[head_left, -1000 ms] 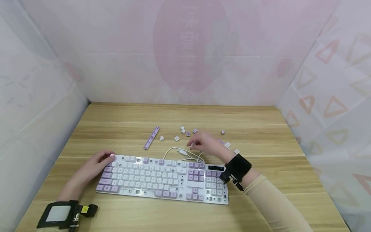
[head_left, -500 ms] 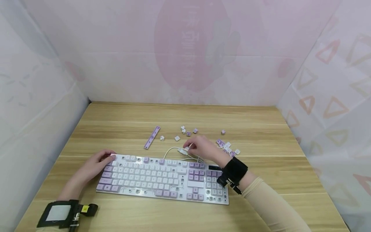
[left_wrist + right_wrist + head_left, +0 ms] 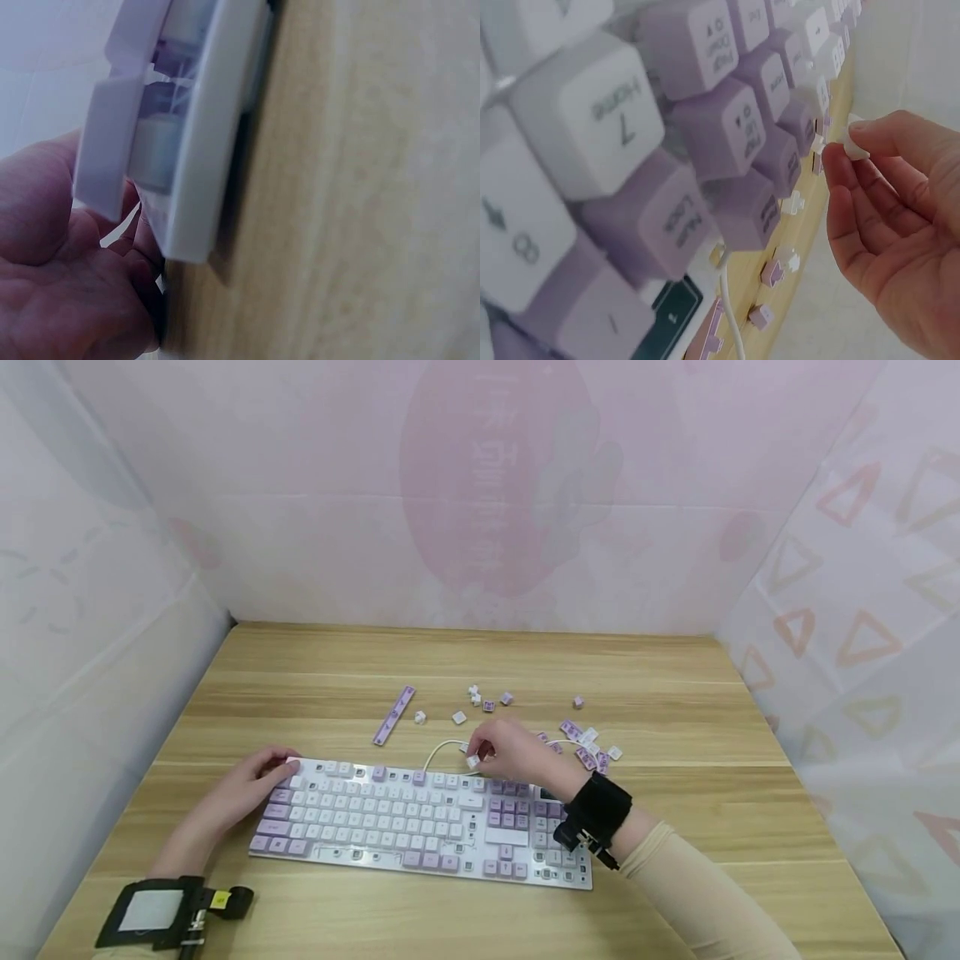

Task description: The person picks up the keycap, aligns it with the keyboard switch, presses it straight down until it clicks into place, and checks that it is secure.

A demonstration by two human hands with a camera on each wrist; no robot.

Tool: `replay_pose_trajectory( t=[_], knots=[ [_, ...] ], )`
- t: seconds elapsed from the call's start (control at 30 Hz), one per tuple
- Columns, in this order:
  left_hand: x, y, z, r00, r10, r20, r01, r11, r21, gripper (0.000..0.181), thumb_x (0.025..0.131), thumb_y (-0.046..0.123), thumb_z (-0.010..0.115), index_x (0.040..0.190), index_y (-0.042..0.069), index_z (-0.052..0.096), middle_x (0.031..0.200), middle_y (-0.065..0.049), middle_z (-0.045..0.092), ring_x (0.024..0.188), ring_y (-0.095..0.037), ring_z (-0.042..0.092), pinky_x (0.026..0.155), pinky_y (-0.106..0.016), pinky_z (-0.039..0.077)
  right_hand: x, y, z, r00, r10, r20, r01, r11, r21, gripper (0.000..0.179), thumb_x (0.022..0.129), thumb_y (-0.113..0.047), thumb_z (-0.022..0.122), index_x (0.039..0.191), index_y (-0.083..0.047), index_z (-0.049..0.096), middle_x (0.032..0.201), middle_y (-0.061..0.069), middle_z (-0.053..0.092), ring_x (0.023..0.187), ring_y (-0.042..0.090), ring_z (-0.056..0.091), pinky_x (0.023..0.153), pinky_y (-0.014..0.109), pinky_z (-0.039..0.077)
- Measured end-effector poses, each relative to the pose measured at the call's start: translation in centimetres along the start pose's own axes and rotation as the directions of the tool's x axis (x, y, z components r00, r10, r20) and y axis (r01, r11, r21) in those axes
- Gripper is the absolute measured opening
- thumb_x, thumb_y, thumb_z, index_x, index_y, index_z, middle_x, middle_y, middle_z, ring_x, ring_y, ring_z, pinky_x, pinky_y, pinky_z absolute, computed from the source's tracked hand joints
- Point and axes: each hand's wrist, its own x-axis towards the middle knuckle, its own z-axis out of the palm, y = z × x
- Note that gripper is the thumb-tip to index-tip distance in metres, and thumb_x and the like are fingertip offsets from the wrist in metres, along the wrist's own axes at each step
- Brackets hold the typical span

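Note:
A white and lilac keyboard (image 3: pixel 352 820) lies near the front of the table, with several switches bare of keycaps. My left hand (image 3: pixel 255 783) grips its far left corner, thumb on top; in the left wrist view the fingers are partly hidden behind the keyboard's edge. Just beyond the keyboard's back edge, my right hand (image 3: pixel 517 752) pinches a small white keycap (image 3: pixel 857 139) between thumb and index finger. The other fingers of that hand are loosely bent. The keycap is over the white cable (image 3: pixel 442 745), part of which the hand hides.
Behind the keyboard lie a long purple keycap (image 3: pixel 393 716), a white keycap (image 3: pixel 459 717) and several other loose ones. A cluster of purple and white keycaps (image 3: pixel 588 737) lies right of my right hand. Printed cloth walls (image 3: pixel 322 568) stand around the wooden table (image 3: pixel 300 668).
My right hand has moved left and nearer the keyboard's back edge with the white keycap, uncovering the cluster of keycaps at the right. The left hand and keyboard have stayed put.

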Motion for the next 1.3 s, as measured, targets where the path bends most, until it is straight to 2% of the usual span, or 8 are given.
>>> replay_pose_trajectory(
  t=[0.1,0.3,0.6,0.9,1.07,1.3],
  knots=[
    [0.0,0.1,0.0,1.000,-0.001,0.002,0.001,1.000,-0.004,0.061,0.102,0.054,0.046,0.137,0.004,0.050,0.134,-0.023,0.052,0.114,-0.034,0.048,0.092,-0.043,0.040,0.1,-0.2,0.3,1.000,-0.013,0.019,0.013,1.000,0.004,0.010,0.087,-0.008,0.075,0.096,-0.009,0.074,0.091,0.000,0.072,0.083,0.008,0.065,0.077,0.022,0.052],
    [0.0,0.1,-0.1,1.000,-0.010,0.007,0.010,1.000,-0.009,0.062,0.102,0.055,0.045,0.138,0.005,0.049,0.134,-0.024,0.051,0.114,-0.035,0.047,0.093,-0.046,0.040,0.1,-0.2,0.6,0.996,-0.004,0.084,0.005,1.000,-0.005,0.020,0.091,-0.015,0.073,0.110,-0.010,0.076,0.098,-0.001,0.076,0.089,0.008,0.067,0.082,0.024,0.052],
    [0.0,0.1,-0.1,1.000,-0.006,0.008,0.006,1.000,-0.008,0.061,0.102,0.054,0.046,0.138,0.005,0.049,0.135,-0.023,0.051,0.115,-0.035,0.047,0.093,-0.044,0.040,0.0,0.1,0.7,0.993,0.031,0.112,-0.033,0.999,0.019,0.020,0.091,-0.015,0.072,0.110,-0.011,0.076,0.102,0.001,0.077,0.091,0.010,0.069,0.085,0.026,0.054],
    [0.0,0.1,-0.1,1.000,-0.011,0.009,0.011,1.000,-0.008,0.061,0.102,0.054,0.046,0.137,0.005,0.050,0.133,-0.022,0.052,0.113,-0.033,0.047,0.090,-0.040,0.040,0.0,0.2,0.7,0.991,-0.001,0.137,-0.002,1.000,0.023,0.018,0.090,-0.016,0.073,0.107,-0.014,0.077,0.098,-0.003,0.076,0.086,0.006,0.067,0.081,0.023,0.052],
    [0.1,0.1,-0.1,1.000,-0.005,0.009,0.005,1.000,-0.008,0.061,0.102,0.053,0.046,0.137,0.004,0.050,0.133,-0.022,0.052,0.113,-0.031,0.047,0.090,-0.039,0.040,0.1,0.0,1.1,0.991,0.010,0.134,-0.008,1.000,-0.017,0.020,0.089,-0.018,0.075,0.108,-0.016,0.076,0.099,-0.004,0.075,0.086,0.004,0.064,0.081,0.022,0.051],
    [0.1,0.1,-0.1,1.000,0.005,0.001,-0.005,1.000,0.006,0.060,0.102,0.053,0.046,0.137,0.004,0.051,0.130,-0.021,0.054,0.111,-0.029,0.048,0.088,-0.035,0.040,0.1,-0.2,1.8,0.995,-0.021,0.102,0.026,0.999,-0.043,0.011,0.085,-0.018,0.079,0.095,-0.017,0.074,0.090,-0.006,0.070,0.081,0.005,0.061,0.077,0.022,0.049]
  ],
)
